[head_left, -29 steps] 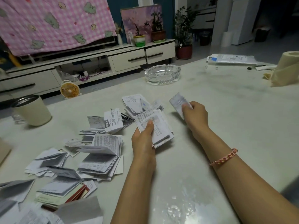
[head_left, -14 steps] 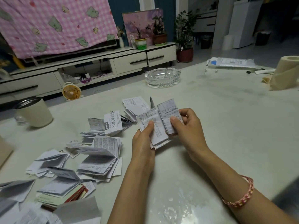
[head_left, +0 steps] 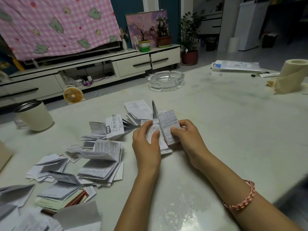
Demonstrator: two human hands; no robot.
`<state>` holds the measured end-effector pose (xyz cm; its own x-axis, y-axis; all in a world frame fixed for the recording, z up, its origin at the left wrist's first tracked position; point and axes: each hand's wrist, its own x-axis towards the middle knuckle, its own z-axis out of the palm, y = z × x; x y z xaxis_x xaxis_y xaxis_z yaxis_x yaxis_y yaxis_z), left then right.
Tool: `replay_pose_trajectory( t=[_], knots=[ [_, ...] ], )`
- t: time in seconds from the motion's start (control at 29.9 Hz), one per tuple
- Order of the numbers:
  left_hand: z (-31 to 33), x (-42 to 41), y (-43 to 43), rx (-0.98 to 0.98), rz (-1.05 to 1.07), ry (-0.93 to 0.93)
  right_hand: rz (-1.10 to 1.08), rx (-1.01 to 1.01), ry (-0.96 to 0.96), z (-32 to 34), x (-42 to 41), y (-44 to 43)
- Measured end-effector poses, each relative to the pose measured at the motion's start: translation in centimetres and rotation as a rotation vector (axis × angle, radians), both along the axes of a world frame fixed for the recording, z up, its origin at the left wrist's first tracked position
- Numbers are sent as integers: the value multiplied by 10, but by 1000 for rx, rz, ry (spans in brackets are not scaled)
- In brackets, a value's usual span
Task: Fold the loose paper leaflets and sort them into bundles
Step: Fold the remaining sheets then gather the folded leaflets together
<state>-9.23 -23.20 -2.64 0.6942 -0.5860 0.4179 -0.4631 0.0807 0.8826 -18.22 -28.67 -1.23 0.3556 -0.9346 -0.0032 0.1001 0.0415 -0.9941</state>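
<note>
Both hands meet over a small bundle of folded leaflets at the table's middle. My left hand grips the bundle's left side, thumb pressed on top. My right hand pinches one folded printed leaflet and holds it against the bundle's right side. Behind the hands lies a fanned pile of folded leaflets. To the left sit a leaflet with large black characters, a thick stack of folded leaflets and more loose paper leaflets spread toward the front left corner.
On the pale table stand a glass ashtray at the back, a cream cup at far left, a tissue roll and a flat packet at far right. Wet patches shine near the front edge.
My right hand brought its single folded leaflet from out at the right in to the bundle. My left hand has closed further over the bundle's top.
</note>
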Motion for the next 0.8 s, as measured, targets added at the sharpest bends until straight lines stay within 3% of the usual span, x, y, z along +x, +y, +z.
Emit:
replay_pose_trajectory(
  t=[0.7, 0.8],
  knots=[
    [4, 6, 3, 27, -79, 183, -41, 126, -59, 2, -4, -7],
    [5, 10, 4, 42, -172, 318, -46, 149, -84, 4, -5, -7]
  ],
)
